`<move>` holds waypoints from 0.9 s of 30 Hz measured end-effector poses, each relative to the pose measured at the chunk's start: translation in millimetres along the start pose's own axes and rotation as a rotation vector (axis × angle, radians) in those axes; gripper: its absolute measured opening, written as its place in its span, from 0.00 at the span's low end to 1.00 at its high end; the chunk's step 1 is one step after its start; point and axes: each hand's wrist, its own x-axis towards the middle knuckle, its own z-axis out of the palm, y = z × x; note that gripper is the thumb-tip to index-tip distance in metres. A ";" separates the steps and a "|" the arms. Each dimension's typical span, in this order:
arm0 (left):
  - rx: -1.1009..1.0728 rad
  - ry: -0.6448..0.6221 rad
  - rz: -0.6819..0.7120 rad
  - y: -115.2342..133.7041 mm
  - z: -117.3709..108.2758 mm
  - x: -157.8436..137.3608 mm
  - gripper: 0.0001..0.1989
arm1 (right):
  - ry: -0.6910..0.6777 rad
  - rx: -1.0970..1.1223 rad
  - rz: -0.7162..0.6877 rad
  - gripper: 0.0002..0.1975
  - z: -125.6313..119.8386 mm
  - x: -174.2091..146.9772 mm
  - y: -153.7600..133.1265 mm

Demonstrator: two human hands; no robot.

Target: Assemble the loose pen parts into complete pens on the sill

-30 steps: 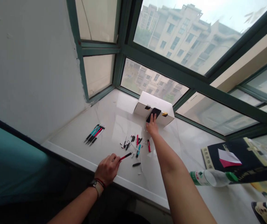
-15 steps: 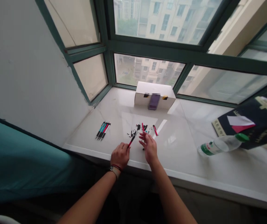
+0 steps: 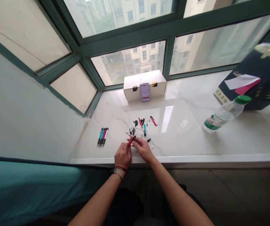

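My left hand (image 3: 123, 155) is closed around a red pen (image 3: 130, 142) whose black grip points up and away from me. My right hand (image 3: 142, 148) has come to the pen's black end, with thumb and fingers closed about it. Anything small between those fingertips is hidden. Just beyond the hands lie loose pen parts: a teal barrel (image 3: 145, 130), a red barrel (image 3: 140, 122), black grips, small metal tips and thin refills (image 3: 150, 137). A red piece with a black end (image 3: 153, 121) lies to their right. Several whole pens (image 3: 102, 137) stand side by side in a row at the left.
A white box (image 3: 146, 78) with a purple pack in front stands by the window. At the right are a plastic bottle (image 3: 224, 116) with a green cap and a dark bag (image 3: 248, 83). The white sill's front edge (image 3: 196, 159) runs just below my hands.
My right hand has moved left from apart to the pen's black end, and its fingers have closed there. My left hand still holds the pen. The camera view has turned and shifted.
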 end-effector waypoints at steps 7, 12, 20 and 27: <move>-0.042 0.075 0.010 -3.7 8.9 -1.6 0.14 | 0.110 0.079 -0.041 0.15 1.6 5.8 14.2; -0.051 0.099 0.011 -4.8 11.9 -2.1 0.14 | 0.156 0.127 -0.062 0.15 0.1 6.6 13.4; -0.031 0.098 0.003 -5.4 12.6 -2.4 0.14 | 0.094 0.111 -0.013 0.18 -0.7 2.2 6.1; -0.029 0.105 0.003 -4.4 12.6 -1.8 0.14 | 0.173 0.123 -0.019 0.18 -0.3 5.5 9.0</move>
